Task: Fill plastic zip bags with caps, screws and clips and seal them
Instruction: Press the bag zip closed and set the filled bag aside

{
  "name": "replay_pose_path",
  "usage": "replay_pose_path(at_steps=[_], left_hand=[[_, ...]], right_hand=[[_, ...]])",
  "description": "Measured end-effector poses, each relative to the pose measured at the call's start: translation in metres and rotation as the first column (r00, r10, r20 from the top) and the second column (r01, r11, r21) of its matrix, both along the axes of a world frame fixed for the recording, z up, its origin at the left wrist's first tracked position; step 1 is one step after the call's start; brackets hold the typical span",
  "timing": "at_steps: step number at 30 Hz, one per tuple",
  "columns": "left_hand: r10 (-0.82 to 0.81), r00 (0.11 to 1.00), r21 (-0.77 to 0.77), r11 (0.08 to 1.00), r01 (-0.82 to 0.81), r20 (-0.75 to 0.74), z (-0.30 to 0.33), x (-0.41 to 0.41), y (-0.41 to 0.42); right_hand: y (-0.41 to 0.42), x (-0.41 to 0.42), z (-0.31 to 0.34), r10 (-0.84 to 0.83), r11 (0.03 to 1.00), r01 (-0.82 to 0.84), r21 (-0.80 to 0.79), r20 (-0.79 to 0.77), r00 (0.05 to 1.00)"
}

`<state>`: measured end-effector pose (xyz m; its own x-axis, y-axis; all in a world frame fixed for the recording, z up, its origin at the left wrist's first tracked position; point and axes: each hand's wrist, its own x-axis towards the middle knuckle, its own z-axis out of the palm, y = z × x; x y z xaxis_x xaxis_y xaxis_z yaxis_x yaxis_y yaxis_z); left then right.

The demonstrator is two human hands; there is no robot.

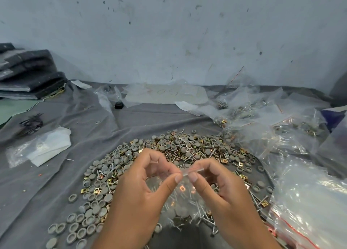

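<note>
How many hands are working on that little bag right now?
2. The left hand pinches the zip bag's top edge from the left, the right hand from the right. None hidden.

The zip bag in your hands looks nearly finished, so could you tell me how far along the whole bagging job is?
Done: filled bags are heaped at the right. In hand: the left hand and right hand pinch the top strip of a zip bag already holding caps, screws and a clip, apparently sealing it. Left: a large loose pile of caps, screws and clips on the grey cloth.
</note>
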<state>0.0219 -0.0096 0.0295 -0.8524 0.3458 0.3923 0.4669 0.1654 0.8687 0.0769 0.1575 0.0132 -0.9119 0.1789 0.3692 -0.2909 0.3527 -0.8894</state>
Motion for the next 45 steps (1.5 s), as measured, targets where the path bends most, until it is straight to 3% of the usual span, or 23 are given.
replay_pose_path(at_steps=[14,21,28,36,45], left_hand=[[0.073,0.996,0.017,0.997,-0.074,0.04,0.002,0.001,-0.013],[0.032,0.994,0.055,0.998,-0.038,0.102,0.0,-0.004,-0.014],[-0.035,0.973,0.228,0.973,-0.018,0.227,-0.002,-0.015,-0.012],[-0.025,0.992,0.152,0.988,0.006,0.121,-0.006,-0.013,-0.004],[-0.04,0.995,0.129,0.991,0.028,0.094,-0.008,-0.01,0.0]], right_hand=[[-0.009,-0.001,-0.003,0.056,0.99,-0.059,-0.131,-0.022,0.998],[0.001,-0.005,-0.004,0.019,0.95,-0.049,-0.31,-0.097,0.995],[0.012,-0.009,-0.002,0.006,0.877,-0.039,-0.478,-0.07,0.998],[0.014,-0.004,0.004,0.055,0.939,-0.046,-0.342,0.018,0.998],[0.003,-0.002,0.005,0.063,0.931,-0.062,-0.361,-0.009,0.998]])
